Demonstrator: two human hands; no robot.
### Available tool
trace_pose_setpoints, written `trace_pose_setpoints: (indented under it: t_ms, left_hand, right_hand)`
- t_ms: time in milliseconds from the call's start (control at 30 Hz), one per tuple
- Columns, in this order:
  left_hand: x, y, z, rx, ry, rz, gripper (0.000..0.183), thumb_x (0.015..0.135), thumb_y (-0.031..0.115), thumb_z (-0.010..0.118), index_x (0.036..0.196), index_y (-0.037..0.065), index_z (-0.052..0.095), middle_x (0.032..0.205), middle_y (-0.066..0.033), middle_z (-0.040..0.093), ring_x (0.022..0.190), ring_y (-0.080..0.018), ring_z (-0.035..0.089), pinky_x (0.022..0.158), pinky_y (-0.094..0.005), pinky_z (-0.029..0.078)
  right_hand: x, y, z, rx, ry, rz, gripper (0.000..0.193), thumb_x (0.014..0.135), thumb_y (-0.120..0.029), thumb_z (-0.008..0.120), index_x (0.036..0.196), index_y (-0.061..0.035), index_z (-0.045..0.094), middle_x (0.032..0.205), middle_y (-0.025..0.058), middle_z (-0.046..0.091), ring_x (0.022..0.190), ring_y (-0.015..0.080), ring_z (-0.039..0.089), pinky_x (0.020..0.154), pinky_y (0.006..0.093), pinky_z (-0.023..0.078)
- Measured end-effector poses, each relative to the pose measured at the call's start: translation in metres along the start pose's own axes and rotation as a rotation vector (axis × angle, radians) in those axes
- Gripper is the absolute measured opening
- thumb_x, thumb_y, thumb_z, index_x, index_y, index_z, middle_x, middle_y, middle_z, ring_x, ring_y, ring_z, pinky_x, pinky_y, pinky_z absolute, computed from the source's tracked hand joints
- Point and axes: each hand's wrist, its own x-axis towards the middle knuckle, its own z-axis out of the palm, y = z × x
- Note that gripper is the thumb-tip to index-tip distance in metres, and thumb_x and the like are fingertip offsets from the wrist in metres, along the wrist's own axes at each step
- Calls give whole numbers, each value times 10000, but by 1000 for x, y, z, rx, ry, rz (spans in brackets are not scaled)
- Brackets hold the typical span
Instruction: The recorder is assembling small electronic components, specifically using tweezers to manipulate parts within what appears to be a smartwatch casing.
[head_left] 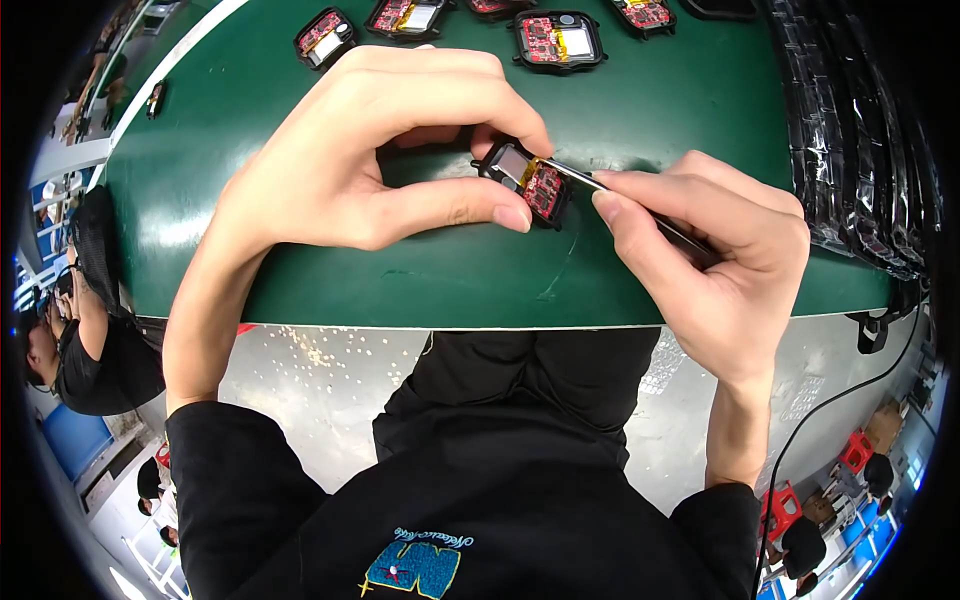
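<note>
My left hand point(400, 150) grips a small black device housing point(527, 182) between thumb and fingers, just above the green table. Inside the housing are a red circuit board point(546, 189), a silvery rectangular part and a strip of yellow tape. In my right hand point(710, 240) is a pair of slim dark tweezers point(655, 217), pinched between thumb and fingers like a pen. Their tip reaches the yellow tape beside the red board; whether it pinches anything is too small to tell.
Several similar open housings, such as one black housing point(559, 41), lie along the far side of the green table point(680, 110). Stacked black plastic trays point(850, 130) stand at the right. A small part point(155, 100) lies far left. Other people sit at both sides.
</note>
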Motion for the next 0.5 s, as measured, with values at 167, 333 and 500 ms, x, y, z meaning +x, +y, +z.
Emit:
trace_pose_setpoints:
  t_ms: [167, 333, 500]
  left_hand:
    - [0, 3, -1, 11, 3, -20, 499, 766, 235, 990, 1168, -2, 812, 961, -96, 748, 790, -199, 639, 625, -325, 445]
    - [1, 3, 1, -6, 4, -33, 488, 779, 227, 986, 1176, 1, 812, 954, -86, 740, 778, -194, 625, 610, -317, 427]
    - [0, 5, -1, 5, -7, -47, 485, 781, 220, 985, 1179, 5, 811, 956, -78, 731, 777, -184, 615, 600, -311, 415]
  right_hand:
    - [0, -4, -1, -5, 10, 39, 171, 867, 74, 847, 1027, 18, 871, 682, -14, 614, 577, 26, 464, 528, 234, 282]
    - [-1, 0, -1, 0, 4, 26, 163, 868, 73, 849, 1022, 23, 870, 679, -13, 613, 576, 29, 466, 528, 233, 284]
    - [1, -3, -1, -16, 2, 30, 163, 867, 74, 847, 1023, 27, 868, 678, -10, 615, 575, 36, 471, 531, 237, 295]
